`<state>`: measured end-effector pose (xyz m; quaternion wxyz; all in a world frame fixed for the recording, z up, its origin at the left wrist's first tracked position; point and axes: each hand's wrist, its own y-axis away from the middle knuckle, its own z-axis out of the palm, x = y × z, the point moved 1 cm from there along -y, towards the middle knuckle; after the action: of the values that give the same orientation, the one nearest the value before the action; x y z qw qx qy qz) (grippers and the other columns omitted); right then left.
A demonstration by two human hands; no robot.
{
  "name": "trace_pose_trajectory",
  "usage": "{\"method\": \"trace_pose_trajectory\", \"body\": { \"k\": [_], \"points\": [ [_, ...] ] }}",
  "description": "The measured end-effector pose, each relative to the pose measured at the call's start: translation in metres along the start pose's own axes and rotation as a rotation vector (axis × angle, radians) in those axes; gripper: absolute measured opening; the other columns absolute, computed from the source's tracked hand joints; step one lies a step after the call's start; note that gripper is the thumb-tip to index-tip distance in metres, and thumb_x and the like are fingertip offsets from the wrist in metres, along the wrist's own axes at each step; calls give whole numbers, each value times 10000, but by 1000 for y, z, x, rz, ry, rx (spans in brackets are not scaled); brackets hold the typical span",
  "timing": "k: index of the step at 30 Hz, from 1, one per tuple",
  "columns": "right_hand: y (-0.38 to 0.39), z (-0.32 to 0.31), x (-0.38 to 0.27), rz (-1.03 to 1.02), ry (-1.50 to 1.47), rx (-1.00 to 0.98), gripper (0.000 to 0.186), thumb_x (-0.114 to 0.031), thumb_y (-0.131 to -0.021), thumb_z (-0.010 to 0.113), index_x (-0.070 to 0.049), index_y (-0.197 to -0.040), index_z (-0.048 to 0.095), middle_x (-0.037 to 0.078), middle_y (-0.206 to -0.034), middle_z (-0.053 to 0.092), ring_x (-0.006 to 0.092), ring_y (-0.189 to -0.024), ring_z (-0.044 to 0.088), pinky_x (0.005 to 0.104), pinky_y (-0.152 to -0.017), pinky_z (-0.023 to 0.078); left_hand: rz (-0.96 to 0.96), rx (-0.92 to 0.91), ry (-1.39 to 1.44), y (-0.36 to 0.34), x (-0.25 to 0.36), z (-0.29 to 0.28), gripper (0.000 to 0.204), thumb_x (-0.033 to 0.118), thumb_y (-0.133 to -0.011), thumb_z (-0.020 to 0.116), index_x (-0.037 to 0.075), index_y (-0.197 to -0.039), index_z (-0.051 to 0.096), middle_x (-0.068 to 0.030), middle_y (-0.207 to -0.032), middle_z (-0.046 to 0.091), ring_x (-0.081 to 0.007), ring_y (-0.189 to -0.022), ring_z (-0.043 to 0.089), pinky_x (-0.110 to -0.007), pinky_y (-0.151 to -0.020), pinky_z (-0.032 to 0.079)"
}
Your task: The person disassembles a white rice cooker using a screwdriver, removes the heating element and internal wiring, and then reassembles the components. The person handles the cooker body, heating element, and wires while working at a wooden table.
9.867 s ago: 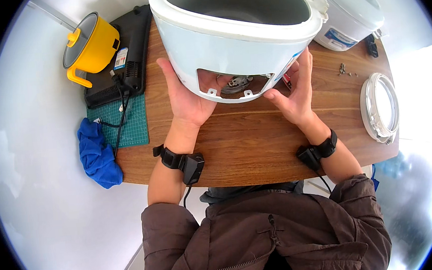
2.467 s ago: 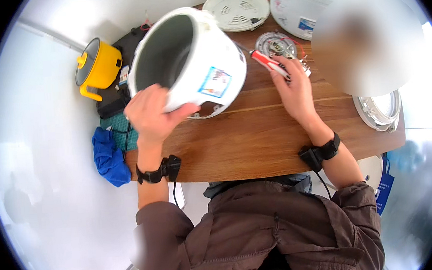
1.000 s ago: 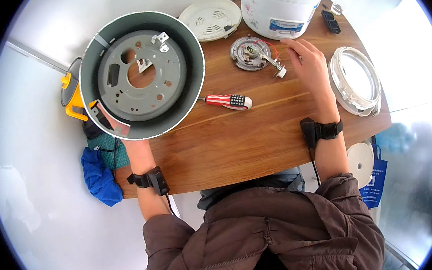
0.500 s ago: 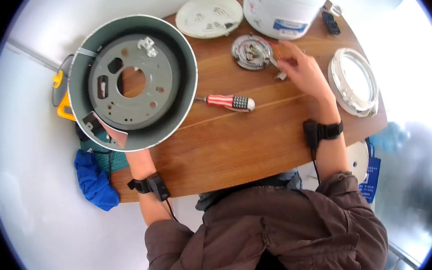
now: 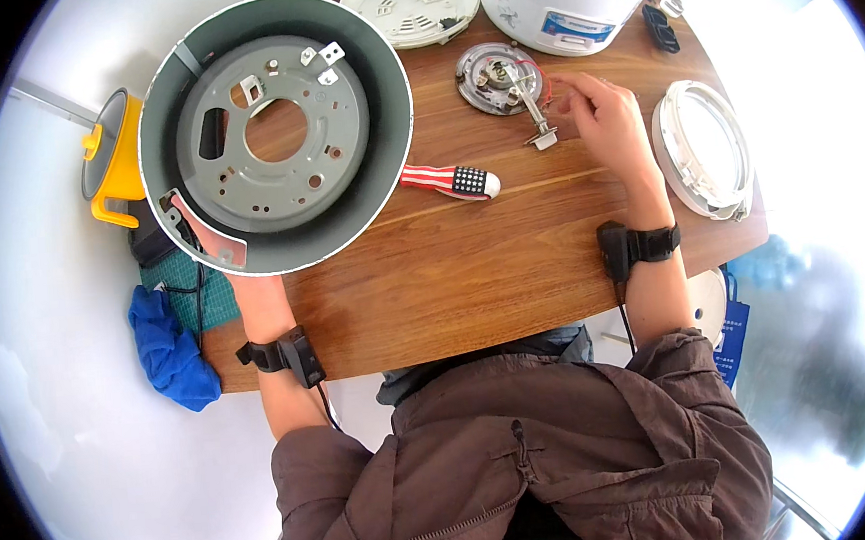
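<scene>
Having released the screwdriver (image 5: 454, 180), right hand (image 5: 611, 129) nears wiring (image 5: 543, 74).

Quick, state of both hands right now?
Left hand: behind the round grey-lined shell, mostly hidden; grip can't be told.
Right hand: fingers partly curled near the red wire; can't tell whether it's pinched.

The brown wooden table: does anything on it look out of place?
Yes. The crumpled blue cloth at the left hangs partly over the edge of the table, instead of lying fully on it. Nothing looks spilled.
</scene>
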<state>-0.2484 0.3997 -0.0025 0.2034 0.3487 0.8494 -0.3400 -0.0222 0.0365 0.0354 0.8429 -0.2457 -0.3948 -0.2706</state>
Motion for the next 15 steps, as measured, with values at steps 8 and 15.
{"method": "trace_pose_trajectory", "body": {
  "k": [8,15],
  "points": [
    [-37,-6,-21,-220,172,4,186,-96,-988,626,-60,-1128,744,113,-1028,740,334,-911,714,406,-807,562,-79,-120,142,4,-10,-16,612,529,-1112,391,138,-1583,414,-72,-1607,462,-276,-1450,466,-457,-1218,393],
    [-84,6,-60,142,358,-533,297,-281,-965,670,-66,-1159,734,165,-918,762,318,-821,752,427,-747,572,-263,53,318,7,-25,-11,649,607,-1105,316,171,-1569,441,-79,-1584,484,-307,-1432,475,-473,-1211,381]
  ]
}}
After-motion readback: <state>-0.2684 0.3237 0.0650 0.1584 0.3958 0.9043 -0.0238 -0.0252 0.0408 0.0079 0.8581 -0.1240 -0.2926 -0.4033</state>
